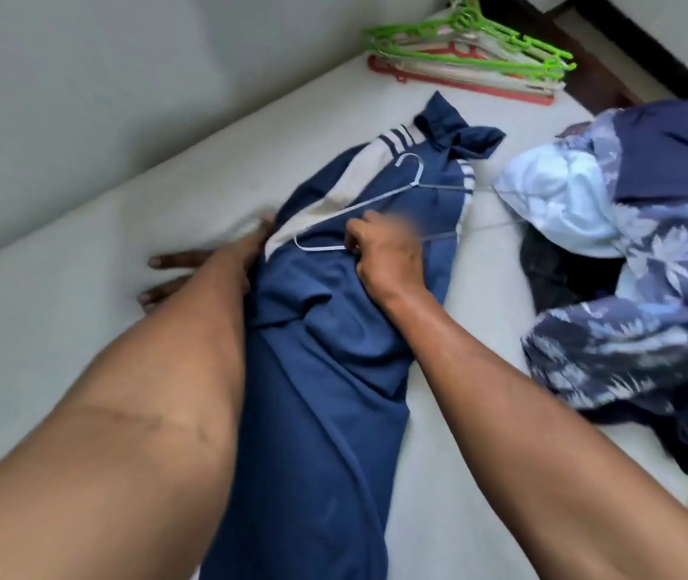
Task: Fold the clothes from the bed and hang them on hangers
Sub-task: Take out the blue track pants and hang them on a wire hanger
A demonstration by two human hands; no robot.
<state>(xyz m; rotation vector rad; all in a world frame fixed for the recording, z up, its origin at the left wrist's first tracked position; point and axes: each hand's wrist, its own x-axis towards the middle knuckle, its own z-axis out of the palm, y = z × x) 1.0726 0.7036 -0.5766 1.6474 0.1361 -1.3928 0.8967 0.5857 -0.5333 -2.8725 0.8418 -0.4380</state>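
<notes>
Navy-blue garment with white stripes (333, 328) lies on the white bed (62, 311) under both hands. Right hand (384, 261) fingers (354, 240) curl round a thin white wire hanger (420, 174) (somewhat blurred). Left hand (216, 265) fingers lie straight, pressed flat at the garment's edge. Coloured plastic hangers (471, 56) lie well beyond them.

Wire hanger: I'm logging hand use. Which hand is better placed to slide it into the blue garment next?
Likely the right. The right hand has its grip on the wire hanger; the left hand lies flat against the blue garment.
</notes>
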